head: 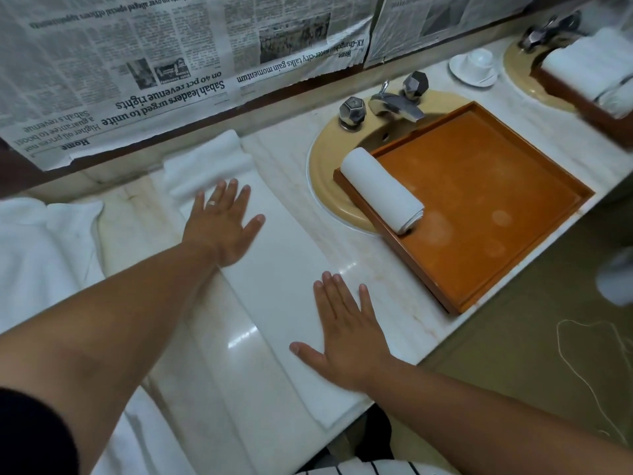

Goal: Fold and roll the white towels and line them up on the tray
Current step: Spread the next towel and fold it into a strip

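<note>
Head view: one pale marble countertop (394, 296) runs from seven o'clock to two o'clock. Newspaper sheets (137, 63) cover the wall along the top, and at least two can be counted, their print upside down.

One long white towel folded into a narrow strip (284, 269) lies on the counter at the centre, its near end overhanging the counter's front edge. At its far end, toward eleven o'clock, is bunched white cloth (209, 159). Whether that is the same towel or a separate one is hard to tell. A loose heap of white towels (44, 255) sits at nine o'clock, cut off by the left edge, so it cannot be counted.

One orange-brown rectangular tray (479, 186) rests across a beige round sink (325, 166) at two o'clock. One rolled white towel (382, 190) lies on the tray, along its left rim. A second tray (589, 108) at one o'clock, cut off at the frame edge, carries white towels too blurred to count.

Both hands lie flat with fingers straight and spread, palms down on the strip. The left hand (224, 228) presses its far part and the right hand (346, 334) its near part.

One chrome faucet with two knobs (394, 104) stands behind the sink. One white cup on a saucer (479, 60) sits at one o'clock. One ring (212, 202) shows on the left hand.
</note>
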